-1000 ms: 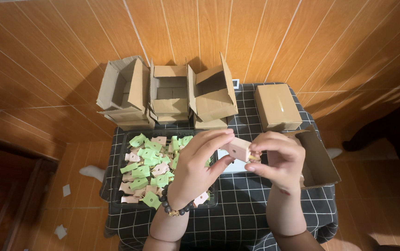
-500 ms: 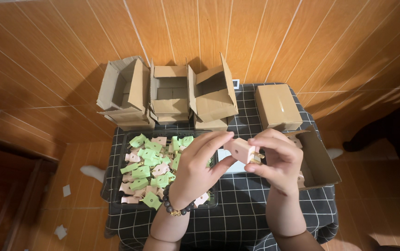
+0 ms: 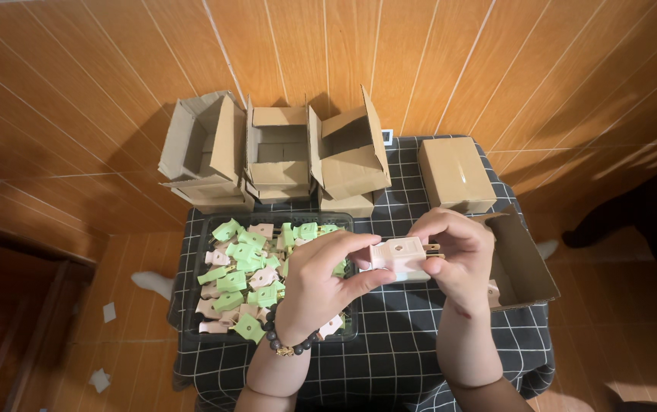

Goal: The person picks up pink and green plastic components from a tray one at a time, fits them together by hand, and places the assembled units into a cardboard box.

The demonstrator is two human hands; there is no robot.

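Your left hand (image 3: 321, 278) and right hand (image 3: 458, 255) both have their fingers closed on a pink plug (image 3: 398, 258), held above the checked bench (image 3: 420, 343). Just left lies a black tray (image 3: 195, 259) of green and pink plugs; an open box (image 3: 531, 267) sits at right.

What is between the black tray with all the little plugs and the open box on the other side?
In the head view, both hands, left and right, pinch a pink plug over checked cloth, between the black tray and the open box.
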